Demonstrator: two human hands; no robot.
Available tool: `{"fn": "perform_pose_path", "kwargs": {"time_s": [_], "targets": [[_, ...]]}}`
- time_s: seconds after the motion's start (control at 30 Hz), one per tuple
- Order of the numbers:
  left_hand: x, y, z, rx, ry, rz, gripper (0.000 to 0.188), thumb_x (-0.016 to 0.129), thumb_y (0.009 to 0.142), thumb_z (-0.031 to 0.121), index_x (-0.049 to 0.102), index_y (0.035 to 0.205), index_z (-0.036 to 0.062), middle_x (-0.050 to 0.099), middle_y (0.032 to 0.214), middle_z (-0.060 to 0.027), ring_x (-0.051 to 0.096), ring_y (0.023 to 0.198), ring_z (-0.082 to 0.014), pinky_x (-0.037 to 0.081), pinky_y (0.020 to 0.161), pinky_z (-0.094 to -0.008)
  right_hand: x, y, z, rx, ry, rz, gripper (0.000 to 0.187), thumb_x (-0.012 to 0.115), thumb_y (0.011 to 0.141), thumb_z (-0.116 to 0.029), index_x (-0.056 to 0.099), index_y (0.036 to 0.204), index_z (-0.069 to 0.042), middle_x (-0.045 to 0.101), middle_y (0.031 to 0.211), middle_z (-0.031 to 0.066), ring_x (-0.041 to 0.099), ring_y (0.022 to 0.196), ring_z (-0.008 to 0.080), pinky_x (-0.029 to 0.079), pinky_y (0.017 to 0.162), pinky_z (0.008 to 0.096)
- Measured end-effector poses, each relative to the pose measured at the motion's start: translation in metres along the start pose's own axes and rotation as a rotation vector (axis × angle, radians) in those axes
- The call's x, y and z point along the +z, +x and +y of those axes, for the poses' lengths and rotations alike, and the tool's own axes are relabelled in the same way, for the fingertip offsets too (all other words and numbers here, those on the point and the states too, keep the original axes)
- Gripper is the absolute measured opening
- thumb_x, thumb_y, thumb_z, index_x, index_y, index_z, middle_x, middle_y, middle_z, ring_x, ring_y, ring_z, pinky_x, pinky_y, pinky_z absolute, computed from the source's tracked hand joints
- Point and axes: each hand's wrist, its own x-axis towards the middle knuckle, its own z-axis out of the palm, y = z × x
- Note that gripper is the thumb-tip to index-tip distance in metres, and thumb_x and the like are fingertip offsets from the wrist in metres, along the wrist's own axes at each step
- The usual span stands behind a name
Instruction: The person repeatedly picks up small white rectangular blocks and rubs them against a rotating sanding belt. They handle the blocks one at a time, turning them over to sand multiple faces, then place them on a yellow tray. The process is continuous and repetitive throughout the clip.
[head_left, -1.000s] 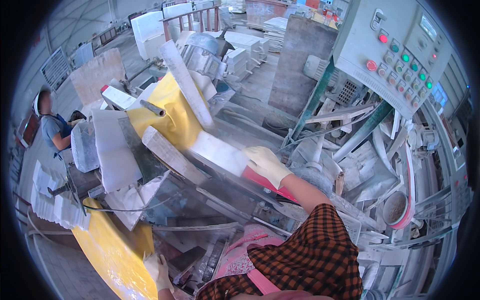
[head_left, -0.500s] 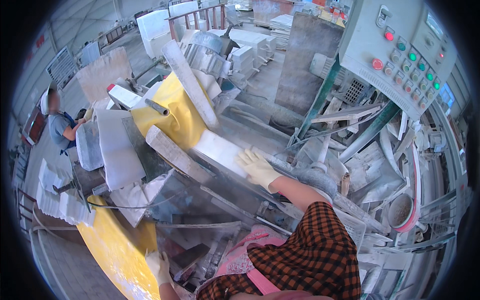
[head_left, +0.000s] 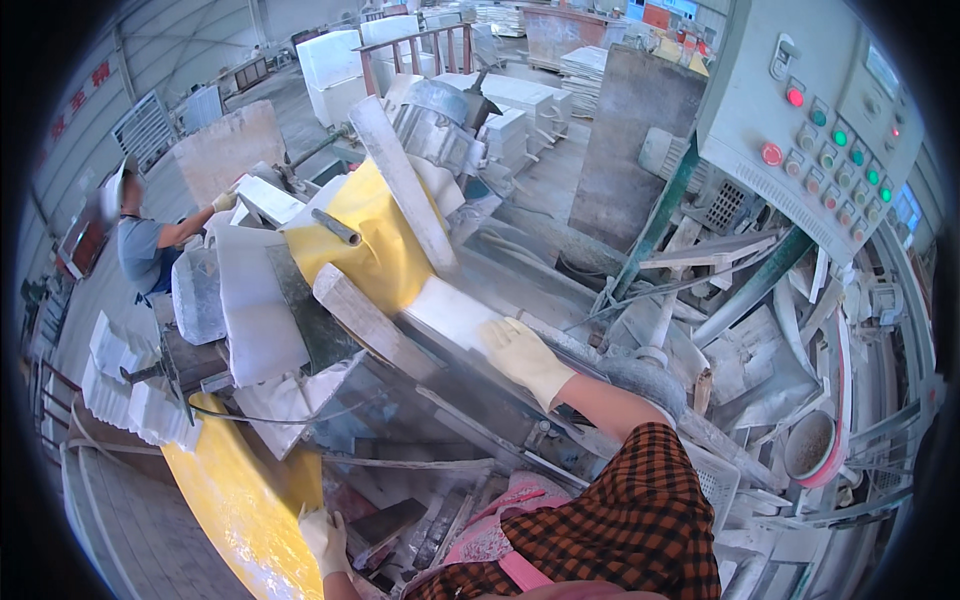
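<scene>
My right hand (head_left: 525, 362), in a cream glove, lies flat on a white stone strip (head_left: 447, 309) on the machine bed, its fingers stretched out. The strip's far-left end goes under a yellow sheet (head_left: 375, 240) that drapes over the machine, with pale slabs around it. At the lower left, my gloved left hand (head_left: 325, 540) is beside the edge of a second yellow sheet (head_left: 225, 490). Its fingers are loosely bent with the thumb apart, and nothing shows in them. Whether it touches the sheet I cannot tell.
A control panel (head_left: 815, 130) with lit buttons hangs at the upper right on green posts. Broken stone pieces (head_left: 745, 345) lie below it. White stacked strips (head_left: 125, 385) stand at the left. A co-worker (head_left: 150, 240) in a cap stands beyond the machine, an arm on a white block (head_left: 268, 200).
My view has tilted, so the scene sits lower and further right. My right hand's fingers are closer together on the strip. The co-worker's arm now reaches out toward the white block.
</scene>
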Motion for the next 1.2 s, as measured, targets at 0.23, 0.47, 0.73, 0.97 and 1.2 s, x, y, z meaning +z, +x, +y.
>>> {"fn": "perform_pose_path", "kwargs": {"time_s": [0.23,0.47,0.73,0.97,1.2], "targets": [[0.010,-0.007,-0.008,0.017,0.014,0.022,0.018,0.076,0.072,0.014,0.064,0.062,0.0045,0.063,0.064,-0.0183,0.064,0.069,-0.0388,0.048,0.102,-0.0504,0.003,0.038,0.011,-0.279,-0.228,-0.024,0.049,0.046,0.097,-0.016,0.052,0.145,-0.010,0.054,0.148,0.0093,0.047,0.141,0.0218,0.030,0.122,0.0504],[0.024,-0.009,-0.037,0.050,-0.019,-0.256,0.021,0.068,0.081,0.027,0.068,0.072,0.0079,0.066,0.070,-0.0172,0.065,0.071,-0.0385,0.049,0.091,-0.0518,-0.004,0.044,-0.001,-0.250,-0.195,0.006,0.053,0.046,0.098,-0.020,0.046,0.150,-0.009,0.046,0.156,0.0122,0.044,0.144,0.0246,0.033,0.119,0.0516],[0.034,-0.021,-0.063,0.069,-0.075,-0.507,0.034,0.056,0.094,0.042,0.069,0.083,0.0129,0.069,0.077,-0.0160,0.066,0.072,-0.0383,0.051,0.073,-0.0532,-0.029,0.054,0.010,-0.293,-0.107,-0.223,0.067,0.058,0.092,-0.026,0.039,0.154,-0.009,0.041,0.159,0.0136,0.038,0.148,0.0269,0.027,0.122,0.0509],[0.028,-0.022,-0.051,0.100,-0.095,-0.395,0.040,0.052,0.098,0.046,0.069,0.086,0.0118,0.069,0.079,-0.0186,0.066,0.071,-0.0411,0.052,0.066,-0.0553,-0.029,0.062,0.007,-0.296,-0.089,-0.184,0.095,0.084,0.071,-0.034,0.041,0.151,-0.005,0.042,0.156,0.0120,0.036,0.147,0.0268,0.029,0.120,0.0497],[-0.007,-0.009,-0.020,0.075,-0.049,-0.285,0.040,0.057,0.095,0.041,0.064,0.074,0.0076,0.066,0.072,-0.0202,0.064,0.065,-0.0417,0.052,0.067,-0.0554,-0.018,0.064,0.002,-0.344,-0.122,-0.128,0.069,0.064,0.082,-0.018,0.046,0.146,0.001,0.048,0.150,0.0173,0.043,0.143,0.0275,0.032,0.119,0.0464]]}}
